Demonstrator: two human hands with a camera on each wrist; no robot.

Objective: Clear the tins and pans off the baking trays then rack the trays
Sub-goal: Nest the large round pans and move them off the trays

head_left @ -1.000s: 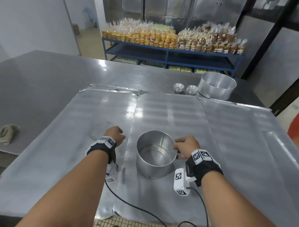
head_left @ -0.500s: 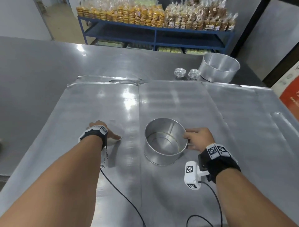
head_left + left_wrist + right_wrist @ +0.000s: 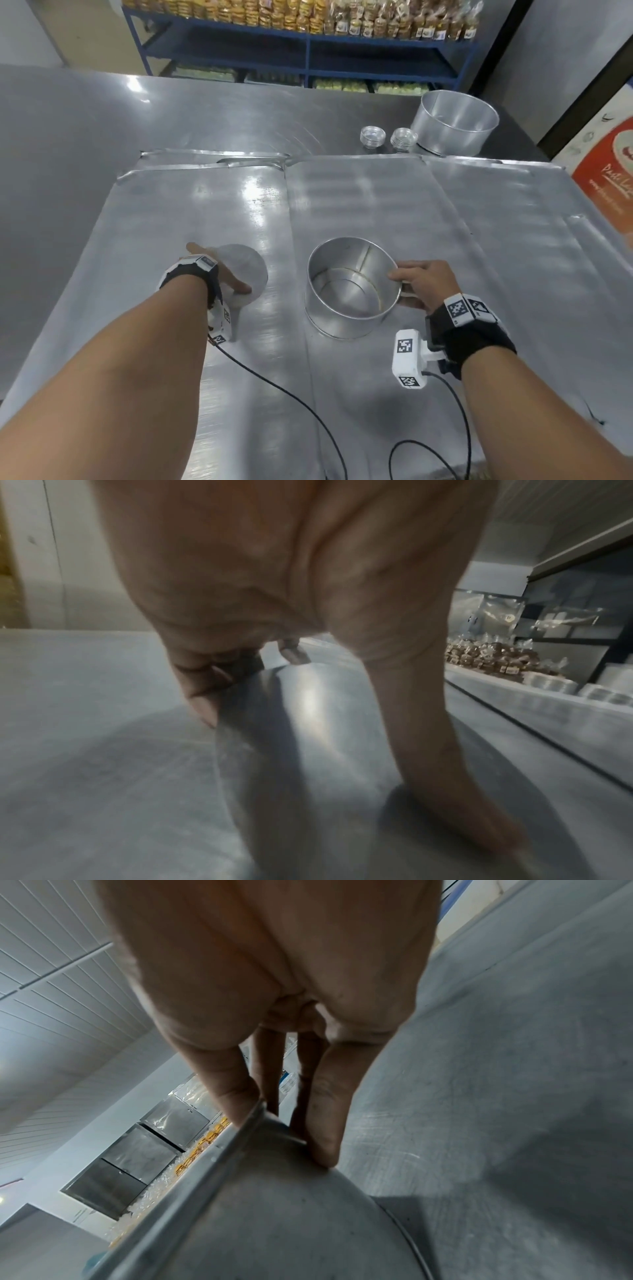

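Bakery workroom: steel table (image 3: 85, 113), baking trays (image 3: 376, 212), blue shelving (image 3: 308, 37) (bagged biscuits on top).

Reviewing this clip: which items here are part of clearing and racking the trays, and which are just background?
Job:
round cake tin, gripped by right hand
flat metal disc, lifted on edge by left hand
baking trays
large tin
small tin stacks

Background:
blue shelf of packaged biscuits
steel table
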